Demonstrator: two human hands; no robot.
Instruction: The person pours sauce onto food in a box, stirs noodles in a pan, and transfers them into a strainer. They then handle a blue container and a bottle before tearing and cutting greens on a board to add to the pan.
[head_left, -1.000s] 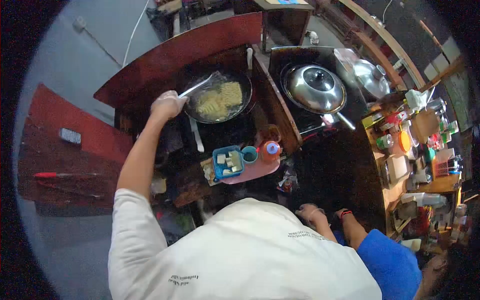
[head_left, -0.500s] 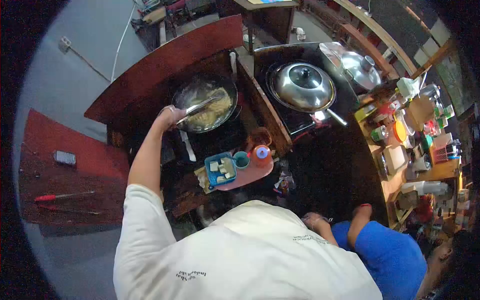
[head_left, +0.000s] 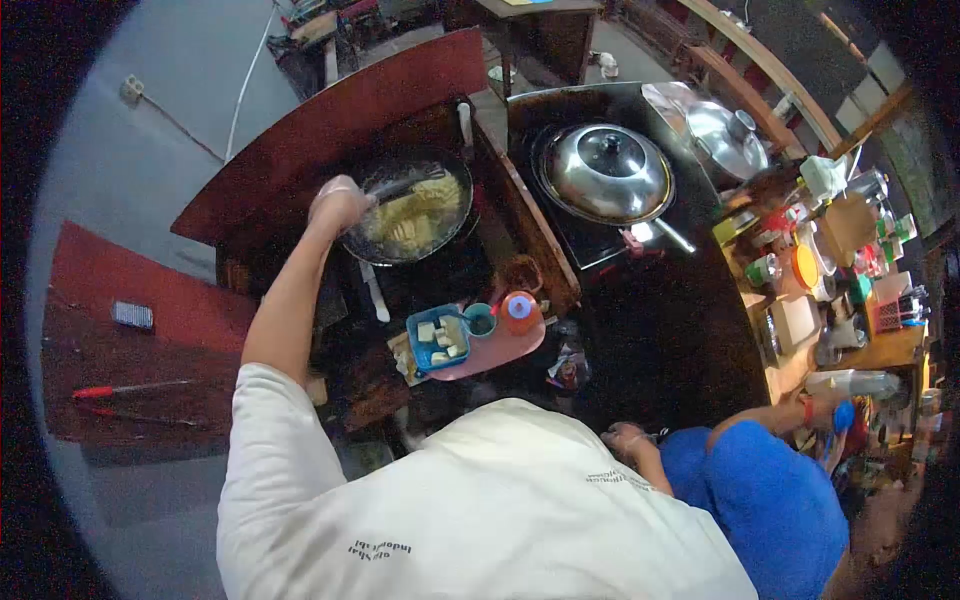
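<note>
My left hand [head_left: 341, 203], in what looks like a thin clear glove, is closed around metal tongs [head_left: 384, 195] at the left rim of a dark wok [head_left: 352, 243]. The tongs are blurred and reach in over the wok. Pale yellow food [head_left: 415, 217] in clumps fills much of the wok. Low at my right side, my right hand [head_left: 628, 440] rests by the shirt hem with its fingers curled. I cannot tell what is in it. Nearest to me stands a blue basket [head_left: 412, 345] of white blocks, beside a teal cup [head_left: 480, 319] and an orange container [head_left: 520, 311].
A domed steel lid [head_left: 610, 172] covers a pan on the right stove. Another steel lid [head_left: 725, 138] lies behind it. A co-worker in blue [head_left: 775, 505] stands close at my right, one arm stretched to a crowded shelf [head_left: 787, 372]. A red-brown panel [head_left: 330, 130] shields the wok's far side.
My left hand has moved slightly up and away, with the tongs now higher over the wok. The co-worker's arm has swung right, to the shelf. My right hand stays low.
</note>
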